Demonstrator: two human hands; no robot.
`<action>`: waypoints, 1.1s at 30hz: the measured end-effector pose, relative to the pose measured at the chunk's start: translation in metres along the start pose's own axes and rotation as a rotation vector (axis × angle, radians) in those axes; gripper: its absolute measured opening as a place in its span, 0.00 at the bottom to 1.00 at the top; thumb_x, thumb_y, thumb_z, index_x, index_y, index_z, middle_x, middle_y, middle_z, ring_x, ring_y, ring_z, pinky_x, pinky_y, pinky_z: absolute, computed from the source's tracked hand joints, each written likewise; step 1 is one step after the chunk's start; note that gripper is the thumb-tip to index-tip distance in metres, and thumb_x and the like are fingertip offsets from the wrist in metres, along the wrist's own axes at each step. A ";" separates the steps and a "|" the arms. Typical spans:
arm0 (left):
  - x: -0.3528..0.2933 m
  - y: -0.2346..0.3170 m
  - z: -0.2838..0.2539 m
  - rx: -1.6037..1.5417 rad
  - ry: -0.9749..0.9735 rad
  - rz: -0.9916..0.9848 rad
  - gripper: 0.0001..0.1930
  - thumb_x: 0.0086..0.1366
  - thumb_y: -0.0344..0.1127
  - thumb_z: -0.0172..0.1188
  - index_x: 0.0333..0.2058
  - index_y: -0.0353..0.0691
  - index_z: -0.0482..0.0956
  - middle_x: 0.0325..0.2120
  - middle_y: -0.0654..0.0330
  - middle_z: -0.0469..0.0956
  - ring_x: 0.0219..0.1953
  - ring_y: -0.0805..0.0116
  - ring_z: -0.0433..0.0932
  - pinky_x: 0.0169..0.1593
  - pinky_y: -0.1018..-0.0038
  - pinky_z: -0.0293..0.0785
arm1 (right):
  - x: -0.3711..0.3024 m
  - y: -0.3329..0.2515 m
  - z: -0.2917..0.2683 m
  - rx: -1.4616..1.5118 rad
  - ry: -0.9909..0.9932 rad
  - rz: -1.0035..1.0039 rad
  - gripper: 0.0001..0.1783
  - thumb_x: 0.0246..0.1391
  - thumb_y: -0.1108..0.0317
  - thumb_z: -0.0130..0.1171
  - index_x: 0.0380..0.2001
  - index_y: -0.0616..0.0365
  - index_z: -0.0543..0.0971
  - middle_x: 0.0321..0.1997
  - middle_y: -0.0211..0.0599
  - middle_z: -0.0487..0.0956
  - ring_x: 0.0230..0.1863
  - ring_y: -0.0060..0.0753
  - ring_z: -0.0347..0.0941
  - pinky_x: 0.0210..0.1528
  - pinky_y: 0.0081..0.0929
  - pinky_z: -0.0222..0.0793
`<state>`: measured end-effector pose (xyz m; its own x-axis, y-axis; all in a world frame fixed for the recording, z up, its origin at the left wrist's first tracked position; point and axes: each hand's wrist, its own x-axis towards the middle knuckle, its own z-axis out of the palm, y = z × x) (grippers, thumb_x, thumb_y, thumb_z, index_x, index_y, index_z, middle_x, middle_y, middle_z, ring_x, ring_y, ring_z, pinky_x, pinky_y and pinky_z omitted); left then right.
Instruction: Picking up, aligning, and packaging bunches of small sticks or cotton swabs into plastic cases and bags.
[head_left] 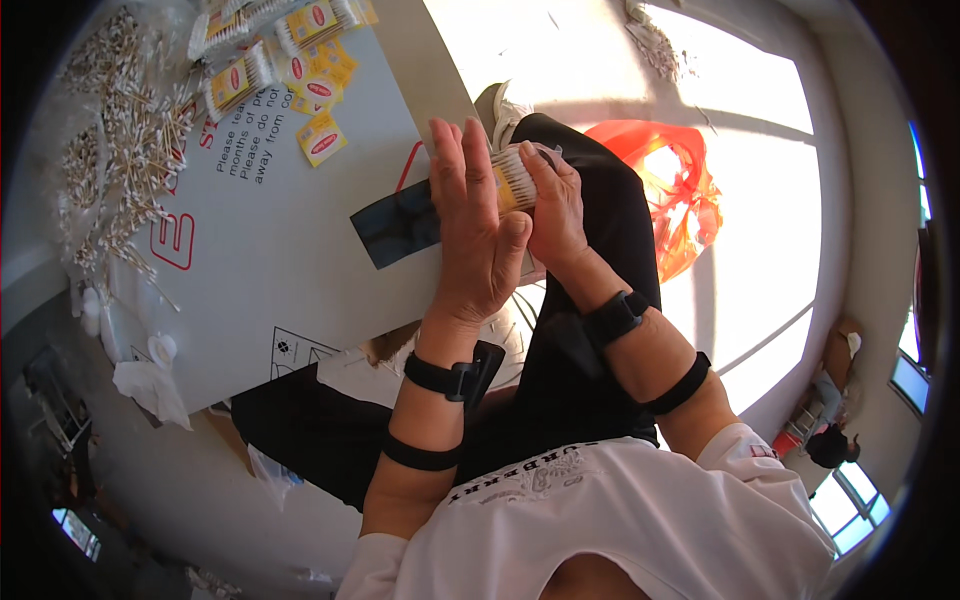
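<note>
Gripping is done by the right hand (562,215), its fingers curled about a pack of cotton swabs (513,180) near the edge of the surface (300,265); the left hand (472,235) is held flat beside it, fingers nearly straight, any contact at the palm hidden. Swabs could be bent by too hard a squeeze, or spilled should the pack be loosely closed. Farther out, a dark strip (395,226) is partly covered by the left hand; yellow cards (322,140) and loose swabs (125,145) are spread beyond.
</note>
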<state>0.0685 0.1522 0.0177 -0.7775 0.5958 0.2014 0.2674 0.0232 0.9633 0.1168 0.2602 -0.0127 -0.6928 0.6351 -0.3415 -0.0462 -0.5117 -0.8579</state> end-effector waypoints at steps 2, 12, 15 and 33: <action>0.004 -0.001 -0.002 0.151 -0.087 0.021 0.47 0.68 0.68 0.31 0.70 0.33 0.38 0.70 0.38 0.34 0.73 0.47 0.33 0.71 0.56 0.33 | 0.001 -0.002 0.002 -0.092 -0.038 -0.079 0.12 0.63 0.62 0.56 0.32 0.59 0.79 0.29 0.23 0.77 0.30 0.14 0.71 0.35 0.17 0.68; -0.041 0.005 -0.006 0.465 0.183 -0.061 0.37 0.73 0.54 0.40 0.69 0.31 0.44 0.70 0.41 0.40 0.73 0.47 0.40 0.71 0.53 0.38 | -0.002 -0.005 0.004 0.041 0.053 0.090 0.11 0.63 0.61 0.55 0.31 0.55 0.78 0.28 0.22 0.76 0.29 0.14 0.72 0.30 0.17 0.69; -0.043 0.009 -0.012 0.726 0.025 -0.114 0.44 0.69 0.63 0.39 0.68 0.29 0.46 0.70 0.40 0.41 0.73 0.45 0.40 0.69 0.43 0.36 | -0.001 -0.005 0.006 0.028 0.077 0.087 0.10 0.63 0.62 0.55 0.31 0.55 0.78 0.27 0.22 0.76 0.28 0.15 0.72 0.30 0.18 0.70; -0.036 0.008 -0.017 0.855 -0.089 -0.217 0.48 0.64 0.67 0.44 0.67 0.27 0.51 0.70 0.46 0.46 0.74 0.54 0.38 0.70 0.47 0.29 | 0.001 -0.005 -0.002 -0.062 0.082 0.072 0.11 0.64 0.61 0.53 0.34 0.57 0.78 0.30 0.27 0.77 0.31 0.20 0.74 0.34 0.20 0.72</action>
<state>0.0888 0.1175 0.0213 -0.8231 0.5676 -0.0192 0.4804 0.7138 0.5096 0.1175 0.2645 -0.0092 -0.6313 0.6443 -0.4316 0.0483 -0.5228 -0.8511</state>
